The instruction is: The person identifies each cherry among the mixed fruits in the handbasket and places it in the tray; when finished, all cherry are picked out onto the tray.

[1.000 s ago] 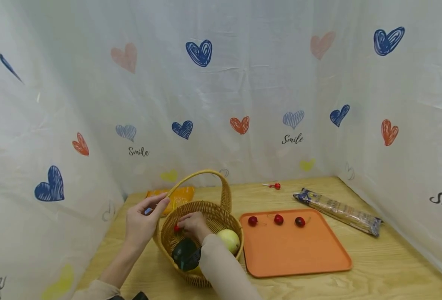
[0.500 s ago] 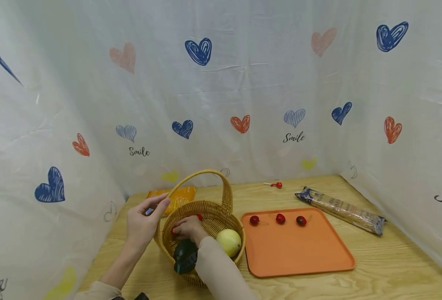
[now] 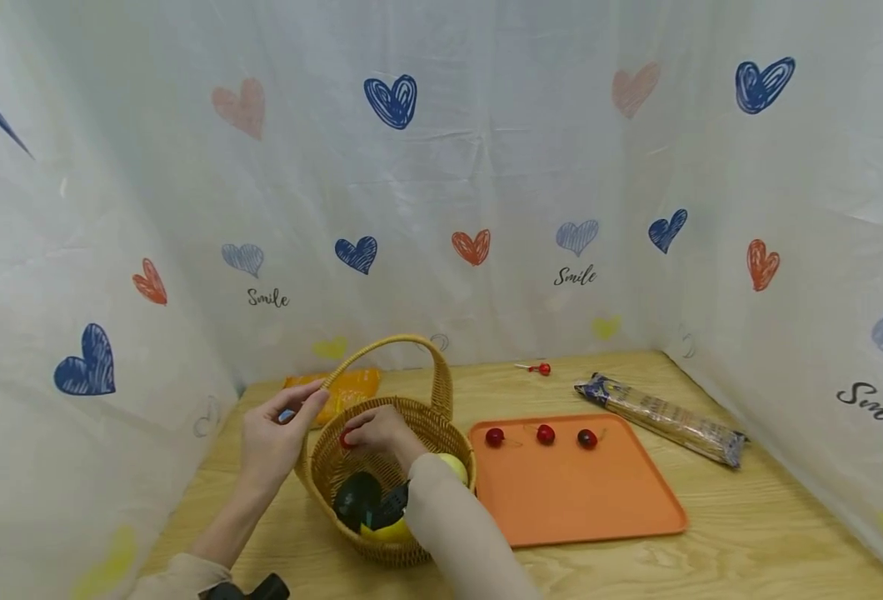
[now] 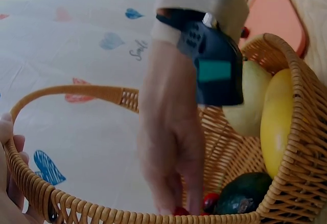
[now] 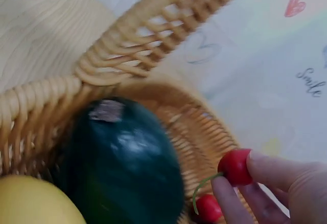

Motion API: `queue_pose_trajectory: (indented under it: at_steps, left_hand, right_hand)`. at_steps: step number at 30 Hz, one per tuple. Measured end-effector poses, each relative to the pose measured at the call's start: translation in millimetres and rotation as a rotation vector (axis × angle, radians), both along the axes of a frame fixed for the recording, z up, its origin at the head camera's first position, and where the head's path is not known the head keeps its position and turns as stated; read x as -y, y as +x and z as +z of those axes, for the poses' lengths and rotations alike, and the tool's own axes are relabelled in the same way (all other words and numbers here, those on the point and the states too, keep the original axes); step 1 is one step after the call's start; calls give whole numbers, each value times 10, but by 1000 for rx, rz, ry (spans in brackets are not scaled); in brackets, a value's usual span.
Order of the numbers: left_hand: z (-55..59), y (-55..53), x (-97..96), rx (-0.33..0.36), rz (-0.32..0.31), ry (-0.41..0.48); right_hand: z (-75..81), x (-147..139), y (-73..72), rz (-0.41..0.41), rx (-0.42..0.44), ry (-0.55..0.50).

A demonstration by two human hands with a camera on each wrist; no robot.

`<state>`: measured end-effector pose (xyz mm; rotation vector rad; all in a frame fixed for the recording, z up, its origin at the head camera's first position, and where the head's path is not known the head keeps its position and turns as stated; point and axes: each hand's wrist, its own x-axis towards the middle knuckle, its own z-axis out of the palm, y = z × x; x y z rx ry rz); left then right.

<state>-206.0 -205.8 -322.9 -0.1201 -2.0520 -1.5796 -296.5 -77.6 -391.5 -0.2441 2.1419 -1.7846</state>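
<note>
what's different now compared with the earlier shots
The right hand has moved up the head view, over the basket, pinching a red cherry; whether it already held it is unclear. Its sleeve now hides more of the pale melon. Unchanged: left hand on the handle, three cherries on the tray.

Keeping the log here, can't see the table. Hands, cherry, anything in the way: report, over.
Left hand gripping handle. Right hand pinching red cherry inside basket. Dark green fruit, second cherry close by; no obstruction seen.

Held cherry [image 3: 347, 439] — partly hidden behind right fingers [image 3: 361, 428], head view.
</note>
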Motion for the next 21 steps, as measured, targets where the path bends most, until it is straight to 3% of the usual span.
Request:
queue_pose_trajectory:
  at_steps: [4,14,21]
  left_hand:
    - [23,10,-1,10,19,-12]
    - [1,-11,-3,-7,-2,36]
    - [47,0,-5,-23,0,-24]
  right_hand:
    - [105,-138,-38,61,1,-55]
    - [279,-604,-77,214,18,-160]
    - [401,-1092,-157,216,8,-188]
